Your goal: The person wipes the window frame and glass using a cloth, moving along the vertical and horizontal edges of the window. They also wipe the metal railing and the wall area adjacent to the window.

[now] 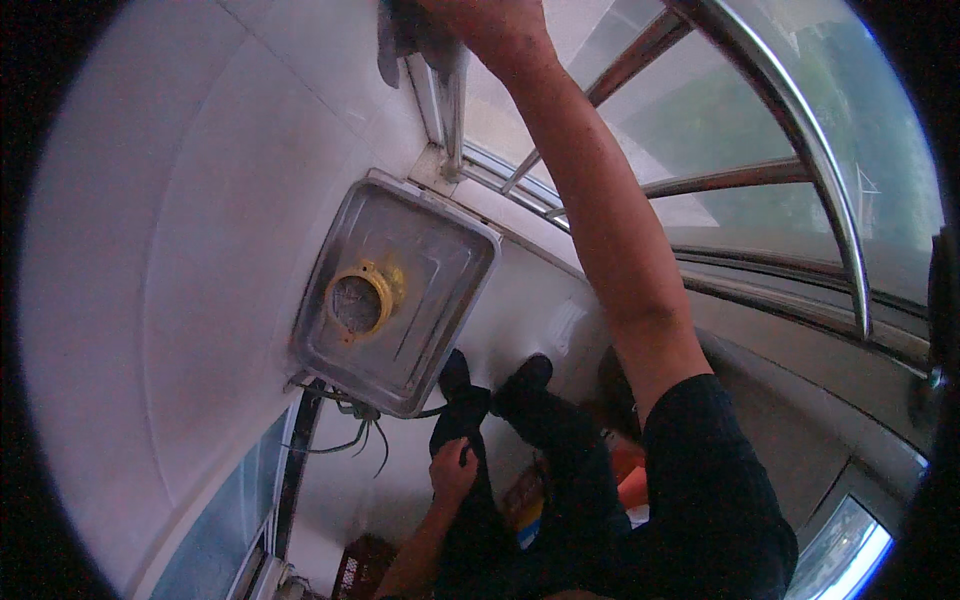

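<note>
At the top edge my right hand (pixel 487 26) is raised on an outstretched arm, closed on a grey cloth (pixel 431 45) that hangs beside the window frame; its fingertips are cut off by the picture's edge. Low in the middle, my left hand (pixel 454 469) hangs in front of my dark trouser leg with curled fingers. A small dark shape shows by its thumb, and whether that is a held thing is unclear. Between the hands, against the wall, a grey metal box-like appliance (pixel 420 255) bears a round yellow collar (pixel 386 296) around an opening.
Curved metal railing bars (pixel 817 150) stand before the window on the right. Loose dark cables (pixel 364 427) stick out below the appliance. A tiled wall (pixel 225 225) fills the left. A dark red plastic crate (pixel 360 566) and an orange-red object (pixel 630 476) lie near my legs.
</note>
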Demonstrator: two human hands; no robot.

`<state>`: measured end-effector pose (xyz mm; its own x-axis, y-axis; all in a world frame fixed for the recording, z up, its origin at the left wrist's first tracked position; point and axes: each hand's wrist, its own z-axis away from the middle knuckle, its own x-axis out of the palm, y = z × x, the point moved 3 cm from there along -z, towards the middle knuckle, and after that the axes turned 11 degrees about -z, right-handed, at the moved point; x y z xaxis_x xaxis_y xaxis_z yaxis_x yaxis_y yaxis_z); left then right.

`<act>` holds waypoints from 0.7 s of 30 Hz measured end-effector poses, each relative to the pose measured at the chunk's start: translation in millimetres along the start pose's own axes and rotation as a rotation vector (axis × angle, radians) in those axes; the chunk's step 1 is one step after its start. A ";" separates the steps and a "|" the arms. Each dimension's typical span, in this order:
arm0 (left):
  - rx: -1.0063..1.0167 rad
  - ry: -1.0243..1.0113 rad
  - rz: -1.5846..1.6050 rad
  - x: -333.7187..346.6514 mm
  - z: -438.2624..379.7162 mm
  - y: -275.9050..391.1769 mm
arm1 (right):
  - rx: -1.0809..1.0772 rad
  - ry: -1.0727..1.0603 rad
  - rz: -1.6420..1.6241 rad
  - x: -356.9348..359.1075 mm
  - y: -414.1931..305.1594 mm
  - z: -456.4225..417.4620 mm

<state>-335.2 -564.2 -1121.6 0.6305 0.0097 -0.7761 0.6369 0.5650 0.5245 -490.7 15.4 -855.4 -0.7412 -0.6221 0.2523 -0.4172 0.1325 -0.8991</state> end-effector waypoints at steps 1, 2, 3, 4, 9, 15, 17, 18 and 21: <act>-0.015 -0.005 -0.004 1.2 1.1 -1.8 | 0.017 -0.002 -0.071 1.1 -7.0 -2.3; -0.031 -0.010 -0.007 2.1 3.7 -3.2 | -0.043 0.034 0.029 -0.2 -8.4 -9.0; -0.045 -0.018 -0.002 2.9 7.7 -4.2 | -0.114 0.045 0.042 -0.2 -9.1 -10.4; -0.056 -0.022 0.003 3.1 7.3 -4.6 | -0.190 0.054 0.054 -1.4 -7.6 -10.8; -0.092 -0.034 -0.012 5.6 2.9 -7.5 | -0.495 0.093 0.380 -21.0 5.4 -5.0; -0.107 -0.044 0.064 -0.7 0.8 -1.5 | -0.288 0.314 0.200 -52.4 31.5 70.3; -0.082 -0.067 0.017 6.2 6.2 -9.9 | -0.031 0.283 0.122 -45.2 46.7 110.6; -0.079 -0.060 0.028 8.0 4.0 -9.3 | 0.032 0.168 0.140 -43.0 68.1 127.8; -0.056 -0.053 0.054 0.4 4.2 -7.8 | 0.489 0.351 -0.033 -58.6 129.9 172.8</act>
<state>-338.0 -572.1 -1124.5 0.6868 -0.0017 -0.7268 0.5765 0.6102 0.5433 -410.5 -64.2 -1048.8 -0.8962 -0.3168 0.3107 -0.2143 -0.3041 -0.9282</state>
